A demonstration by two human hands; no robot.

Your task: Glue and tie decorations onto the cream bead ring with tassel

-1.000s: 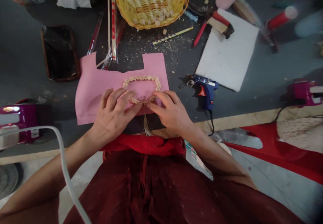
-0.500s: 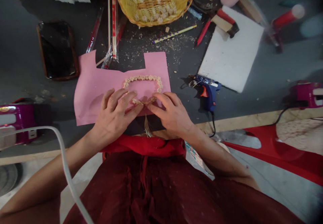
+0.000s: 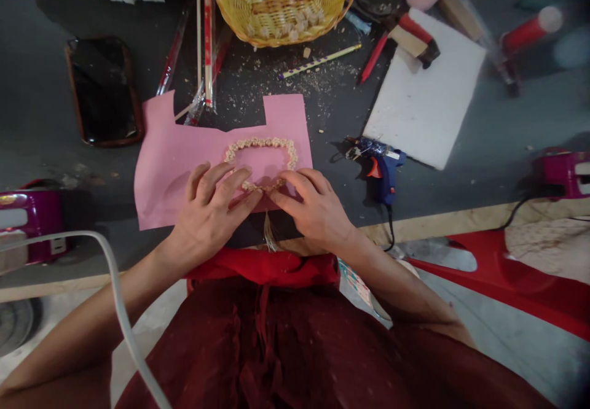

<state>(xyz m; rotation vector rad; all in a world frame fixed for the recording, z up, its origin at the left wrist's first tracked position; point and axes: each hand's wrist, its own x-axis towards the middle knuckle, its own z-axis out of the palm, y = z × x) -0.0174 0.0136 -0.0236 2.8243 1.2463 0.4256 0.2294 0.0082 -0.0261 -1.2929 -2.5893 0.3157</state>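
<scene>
1. Head view: my left hand and right hand, apart, touch the beaded loop on pink paper; pinching or not, I cannot tell.
2. Beads look strung; the join above the tassel seems unfinished.

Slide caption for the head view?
Left hand and right hand touch a beaded loop on pink paper, blue glue gun nearby.

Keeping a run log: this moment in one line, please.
left hand: at pale loop; right hand: at pale loop; beneath: pink paper; nearby: glue gun
</scene>
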